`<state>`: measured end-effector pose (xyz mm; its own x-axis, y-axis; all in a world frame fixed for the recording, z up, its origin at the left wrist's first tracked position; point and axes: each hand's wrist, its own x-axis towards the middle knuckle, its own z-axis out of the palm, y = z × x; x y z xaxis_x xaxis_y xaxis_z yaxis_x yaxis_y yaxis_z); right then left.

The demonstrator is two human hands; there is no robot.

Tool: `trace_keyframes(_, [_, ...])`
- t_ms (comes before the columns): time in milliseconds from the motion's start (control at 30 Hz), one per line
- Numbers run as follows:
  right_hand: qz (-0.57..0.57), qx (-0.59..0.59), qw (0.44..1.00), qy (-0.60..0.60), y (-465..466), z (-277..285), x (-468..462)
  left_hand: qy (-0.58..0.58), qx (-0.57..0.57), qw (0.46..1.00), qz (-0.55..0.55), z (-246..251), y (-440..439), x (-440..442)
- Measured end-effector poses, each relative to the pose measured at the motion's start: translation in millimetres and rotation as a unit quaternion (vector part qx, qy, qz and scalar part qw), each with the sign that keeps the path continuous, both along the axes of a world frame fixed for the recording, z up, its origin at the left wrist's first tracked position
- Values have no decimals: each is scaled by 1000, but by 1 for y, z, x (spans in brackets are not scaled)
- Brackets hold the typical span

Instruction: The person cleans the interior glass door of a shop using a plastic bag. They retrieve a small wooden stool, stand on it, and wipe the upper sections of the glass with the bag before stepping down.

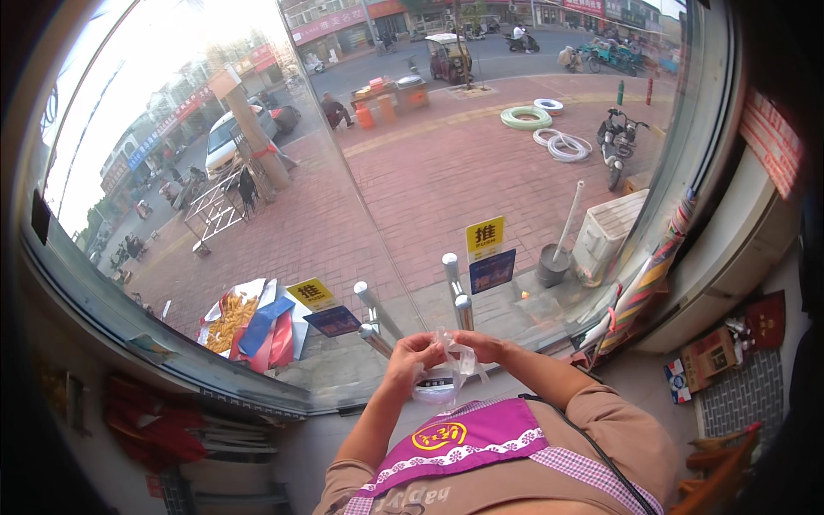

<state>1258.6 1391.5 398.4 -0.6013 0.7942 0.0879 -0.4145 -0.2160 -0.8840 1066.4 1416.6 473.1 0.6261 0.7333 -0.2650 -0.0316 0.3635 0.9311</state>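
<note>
Just above my purple apron (463, 434), both hands are together at the gathered top of a clear plastic bag (460, 380). My left hand (417, 355) pinches the bag between thumb and fingers. On the other side, my right hand (479, 346) also grips its neck, and some of its fingertips are hidden behind the film. A pale round container (432, 394) with a dark, written label hangs inside the bag, blurred by the plastic. Both forearms are bare below brown sleeves.
Ahead stand glass doors with metal handles (460, 293) and yellow push signs (485, 238). A striped umbrella (669, 264) leans at the right. Cardboard boxes (708, 357) lie on the floor. Outside are paving, hose coils (526, 118), a scooter (618, 145) and a seated person (335, 111).
</note>
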Motion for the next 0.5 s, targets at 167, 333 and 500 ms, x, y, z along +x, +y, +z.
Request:
trace_keyframes(167, [-25,59,991,-121,5,-5,13,26,59,996,55,-2,2,-2])
trace_keyframes(333, [-13,16,985,-173,-5,16,13,22,94,986,133,-20,7,-6])
trace_keyframes(500, [-134,411,739,-517,-27,58,11,303,372,865,147,-25,16,-16])
